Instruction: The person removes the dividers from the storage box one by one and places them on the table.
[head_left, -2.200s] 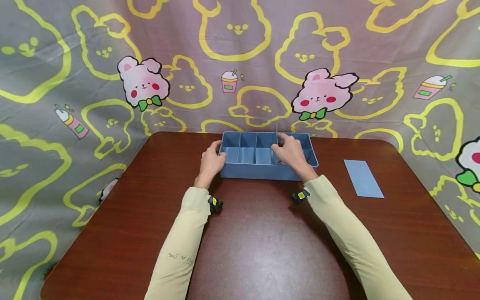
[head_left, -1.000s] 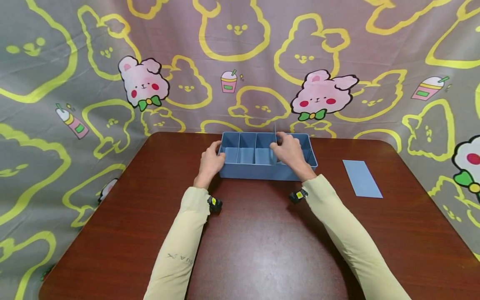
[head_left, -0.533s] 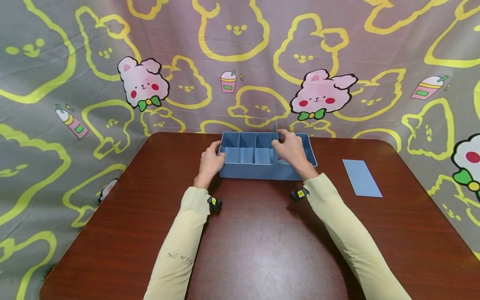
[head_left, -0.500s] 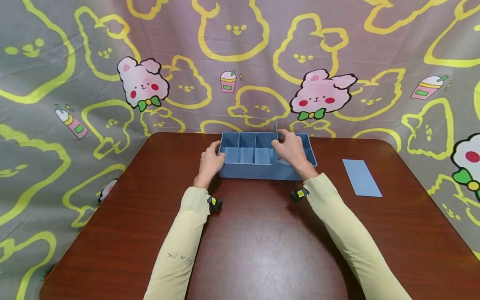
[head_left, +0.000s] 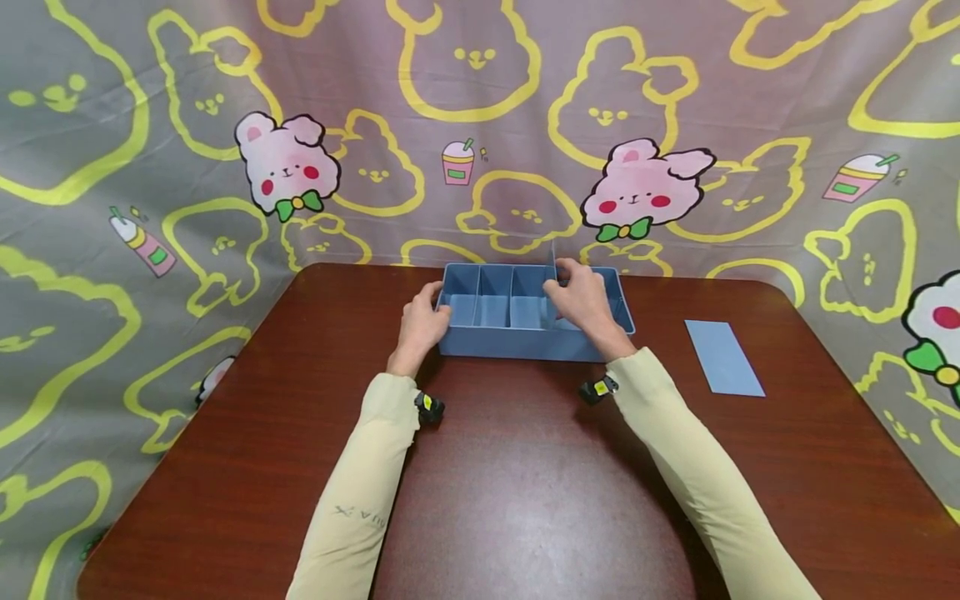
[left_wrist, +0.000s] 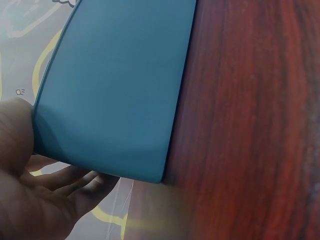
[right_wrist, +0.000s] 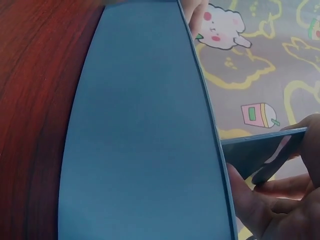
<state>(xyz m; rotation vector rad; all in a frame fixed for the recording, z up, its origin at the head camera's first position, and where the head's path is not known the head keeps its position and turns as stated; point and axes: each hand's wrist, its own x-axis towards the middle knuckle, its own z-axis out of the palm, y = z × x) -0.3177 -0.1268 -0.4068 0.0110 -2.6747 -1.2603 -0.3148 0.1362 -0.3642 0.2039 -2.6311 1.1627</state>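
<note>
A blue, long open divider box [head_left: 525, 343] stands near the back of the table, split crosswise into several compartments. My left hand [head_left: 423, 321] grips its left end, thumb at the rim and fingers along the outer end wall, as the left wrist view shows. With my right hand [head_left: 581, 296] I pinch a thin blue divider panel [right_wrist: 250, 154] towards the box's right half. This panel stands upright, its far top corner above the rim. Its lower part is hidden behind the front wall in the right wrist view.
A flat blue rectangular panel [head_left: 724, 357] lies on the brown table [head_left: 495, 483], to the right of the box. Behind the table hangs a patterned cloth [head_left: 510, 83] with rabbits and cups.
My right hand and the divider panel it pinches have risen very slightly. My left hand stays on the box end, and the box and loose panel have not visibly moved.
</note>
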